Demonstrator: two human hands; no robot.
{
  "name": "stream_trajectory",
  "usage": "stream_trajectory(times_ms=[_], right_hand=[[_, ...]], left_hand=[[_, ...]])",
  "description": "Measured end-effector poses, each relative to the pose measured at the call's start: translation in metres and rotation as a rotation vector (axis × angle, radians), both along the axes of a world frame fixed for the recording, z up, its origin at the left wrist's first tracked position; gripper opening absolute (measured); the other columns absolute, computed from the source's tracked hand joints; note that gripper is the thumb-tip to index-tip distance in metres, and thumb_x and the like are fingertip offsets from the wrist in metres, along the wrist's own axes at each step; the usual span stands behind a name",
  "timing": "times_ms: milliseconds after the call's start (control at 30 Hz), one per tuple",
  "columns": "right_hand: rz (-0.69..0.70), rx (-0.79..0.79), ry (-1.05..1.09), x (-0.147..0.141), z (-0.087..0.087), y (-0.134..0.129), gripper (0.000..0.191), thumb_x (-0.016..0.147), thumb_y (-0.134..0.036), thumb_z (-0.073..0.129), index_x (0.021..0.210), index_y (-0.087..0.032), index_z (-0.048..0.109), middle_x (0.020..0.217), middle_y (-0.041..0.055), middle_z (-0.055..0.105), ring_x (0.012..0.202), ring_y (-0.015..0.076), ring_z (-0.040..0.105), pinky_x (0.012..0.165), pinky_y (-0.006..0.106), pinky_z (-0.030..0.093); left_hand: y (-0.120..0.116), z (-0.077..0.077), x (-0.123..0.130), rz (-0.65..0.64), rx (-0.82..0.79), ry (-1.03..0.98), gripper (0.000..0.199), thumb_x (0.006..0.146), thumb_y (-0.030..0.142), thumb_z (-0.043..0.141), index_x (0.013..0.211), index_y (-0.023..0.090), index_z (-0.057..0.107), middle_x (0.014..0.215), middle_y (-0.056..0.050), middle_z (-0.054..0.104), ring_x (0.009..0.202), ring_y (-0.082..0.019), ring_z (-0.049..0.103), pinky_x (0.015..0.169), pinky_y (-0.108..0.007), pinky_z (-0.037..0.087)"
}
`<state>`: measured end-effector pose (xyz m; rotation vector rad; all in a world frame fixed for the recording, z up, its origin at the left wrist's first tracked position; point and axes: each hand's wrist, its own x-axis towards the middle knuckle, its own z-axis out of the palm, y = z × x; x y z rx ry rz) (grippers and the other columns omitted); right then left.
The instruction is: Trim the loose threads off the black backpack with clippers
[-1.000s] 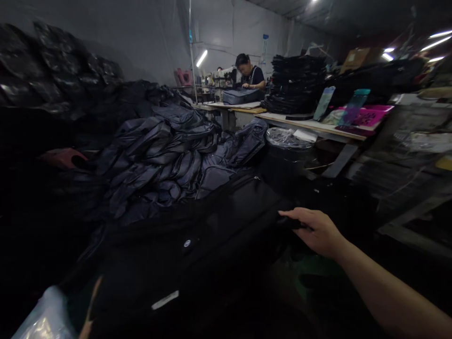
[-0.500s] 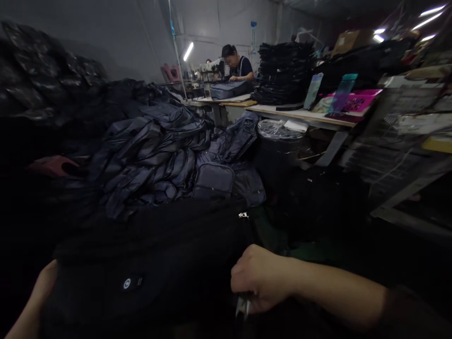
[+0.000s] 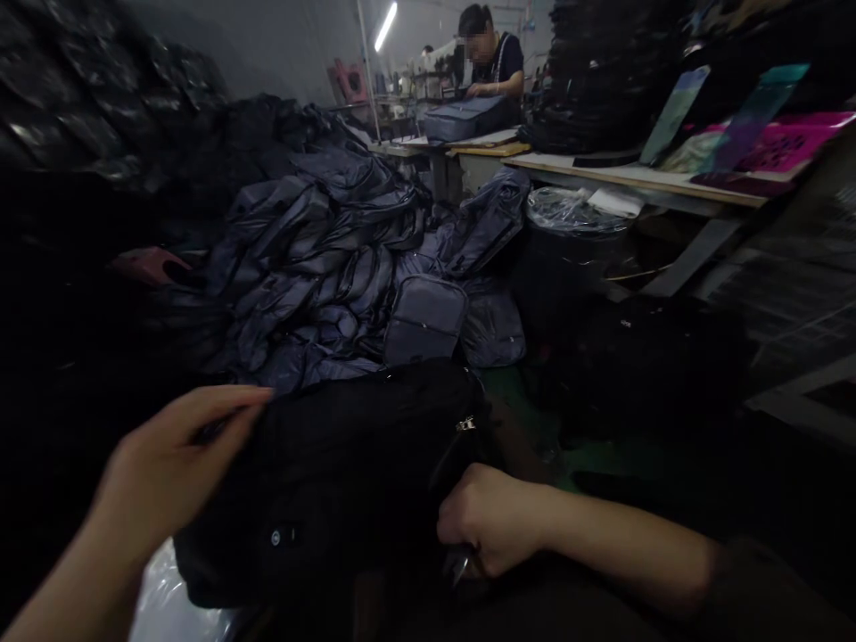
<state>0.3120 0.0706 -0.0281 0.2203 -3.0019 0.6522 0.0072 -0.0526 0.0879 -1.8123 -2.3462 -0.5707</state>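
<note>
A black bag (image 3: 321,481) with a small round white logo lies in front of me, metal zipper pulls at its right end. My left hand (image 3: 180,455) is at the bag's upper left edge, thumb and fingers pinched together at the dark fabric; what lies between the fingertips is too dark to tell. At the bag's right end my right hand (image 3: 485,522) is closed around a small metal tool (image 3: 458,563), whose pointed tip shows below the fist. Clear plastic (image 3: 164,597) shows beneath the bag at the lower left.
Grey-blue bags (image 3: 334,241) form a large heap ahead. Behind it a person (image 3: 498,67) works at a sewing table. A table (image 3: 642,178) at the right bears stacked black pieces, bottles and a pink basket (image 3: 795,143). Below stands a plastic-lined bin (image 3: 568,214).
My left hand has moved from the bag's left side up and right to its top edge. The bag's left end has shifted rightward, and the view has tilted down and left.
</note>
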Motion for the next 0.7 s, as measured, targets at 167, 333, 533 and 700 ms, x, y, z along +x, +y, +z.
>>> stream_trajectory(times_ms=[167, 333, 533, 700], right_hand=[[-0.001, -0.028, -0.002, 0.003, -0.005, -0.004, 0.016, 0.068, -0.036, 0.061, 0.07, -0.02, 0.06, 0.071, -0.0011, 0.066, 0.065, 0.0144, 0.058, 0.054, 0.026, 0.033], [-0.013, -0.04, 0.02, 0.008, -0.009, -0.007, 0.018, 0.069, -0.037, 0.06, 0.07, -0.02, 0.061, 0.071, 0.0001, 0.067, 0.062, 0.0145, 0.057, 0.055, 0.027, 0.034], [-0.011, -0.029, -0.006, 0.008, -0.01, -0.007, 0.017, 0.067, -0.036, 0.062, 0.069, -0.02, 0.06, 0.07, -0.002, 0.066, 0.063, 0.0133, 0.057, 0.052, 0.026, 0.032], [0.0, -0.031, 0.0, 0.008, -0.01, -0.007, 0.016, 0.067, -0.035, 0.063, 0.069, -0.02, 0.059, 0.069, -0.0023, 0.065, 0.061, 0.0128, 0.055, 0.051, 0.026, 0.031]], left_hand=[[0.059, -0.006, 0.084, -0.52, -0.075, -0.095, 0.029, 0.086, 0.026, 0.048, 0.114, 0.026, 0.057, 0.119, -0.001, 0.056, 0.11, -0.015, 0.051, 0.098, -0.032, 0.041], [0.089, -0.006, 0.109, -0.68, -0.237, 0.083, 0.034, 0.087, 0.019, 0.044, 0.118, 0.027, 0.056, 0.117, -0.003, 0.056, 0.109, -0.017, 0.048, 0.095, -0.033, 0.042], [0.1, 0.001, 0.117, -0.669, -0.399, 0.301, 0.026, 0.086, 0.018, 0.043, 0.102, 0.023, 0.063, 0.107, -0.003, 0.055, 0.094, -0.016, 0.051, 0.07, -0.025, 0.047], [0.097, 0.0, 0.116, -0.778, -0.363, 0.511, 0.017, 0.085, 0.018, 0.046, 0.092, 0.02, 0.062, 0.098, -0.004, 0.057, 0.088, -0.018, 0.051, 0.074, -0.033, 0.042]])
